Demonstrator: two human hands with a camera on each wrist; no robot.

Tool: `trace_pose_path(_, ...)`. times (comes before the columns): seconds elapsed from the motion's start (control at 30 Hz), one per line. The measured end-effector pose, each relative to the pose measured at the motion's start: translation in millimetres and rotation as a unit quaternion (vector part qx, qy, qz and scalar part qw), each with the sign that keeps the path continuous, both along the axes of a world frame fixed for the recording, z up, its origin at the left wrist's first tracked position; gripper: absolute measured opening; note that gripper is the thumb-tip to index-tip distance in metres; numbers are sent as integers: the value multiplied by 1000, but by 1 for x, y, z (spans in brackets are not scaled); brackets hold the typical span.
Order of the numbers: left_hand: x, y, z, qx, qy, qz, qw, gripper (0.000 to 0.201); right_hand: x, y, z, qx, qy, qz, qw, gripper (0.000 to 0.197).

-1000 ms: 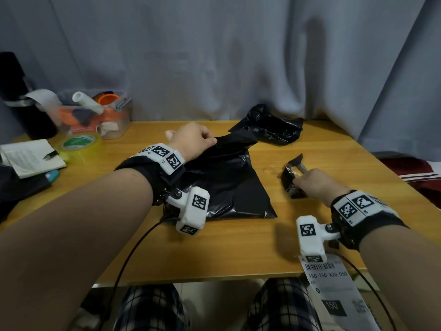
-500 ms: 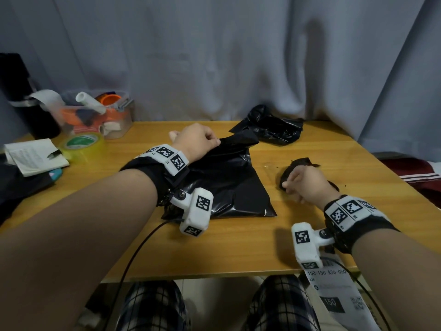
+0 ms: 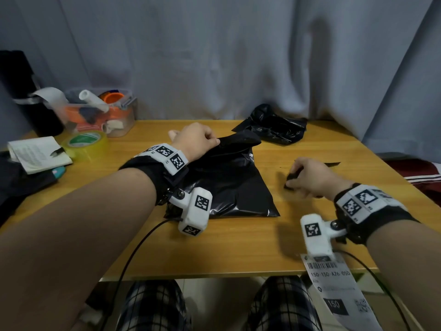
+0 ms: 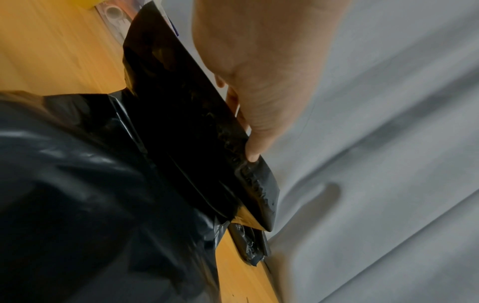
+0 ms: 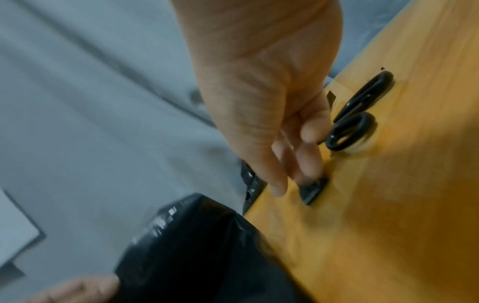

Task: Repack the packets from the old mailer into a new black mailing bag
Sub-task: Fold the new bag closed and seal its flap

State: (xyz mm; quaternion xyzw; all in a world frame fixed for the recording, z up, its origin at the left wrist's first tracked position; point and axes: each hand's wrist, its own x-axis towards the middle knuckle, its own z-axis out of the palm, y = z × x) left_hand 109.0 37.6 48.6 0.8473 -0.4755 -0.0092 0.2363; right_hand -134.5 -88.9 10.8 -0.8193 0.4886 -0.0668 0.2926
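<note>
The new black mailing bag (image 3: 229, 187) lies flat at the table's middle. My left hand (image 3: 198, 139) grips its top flap (image 4: 181, 123) and holds it raised off the table, thumb on the flap's edge. The old mailer (image 3: 274, 125) lies crumpled behind the bag by the curtain. To the right of the bag, my right hand (image 3: 307, 175) has its fingertips (image 5: 308, 172) down on a small black scrap (image 5: 312, 190) lying on the wood, with the thumb just beside it. No packets show; the bag's inside is hidden.
Black-handled scissors (image 5: 355, 119) lie just beyond my right hand. A tape roll (image 3: 86, 142), a clear box of supplies (image 3: 100, 113), a notebook (image 3: 35, 154) and a dark bottle (image 3: 26, 91) fill the left side. A shipping label (image 3: 334, 283) hangs off the table's front edge.
My right hand has brought the black piece it held down onto the table and shifted slightly right. The left hand has kept its grip on the flap.
</note>
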Motion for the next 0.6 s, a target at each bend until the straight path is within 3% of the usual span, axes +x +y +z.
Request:
trace_pose_path(0.07,-1,0,2,-3,-2,1,1000,21,-7,1,17,114,-67,-13,991,38)
trace_pose_path(0.13,-1,1,4,-6,-3,5,1000,20,-15,0,33,148,-71,-9,986,41)
trace_pose_path(0.23,-3,2,7,-5,-1,5,1000,21,-19,-3,47,133,-141,-35,980,33)
trace_pose_path(0.37,-6,5,8,-2,-3,1,1000,20,-16,-7,42,27,-263,-128,956,37)
trace_pose_path(0.47,-7,8,6,-3,-2,-1,1000,19,-14,-8,25,-1,-263,-126,956,44)
trace_pose_path(0.6,-7,10,6,-2,0,-6,1000,20,-6,-6,10,148,-327,-146,922,30)
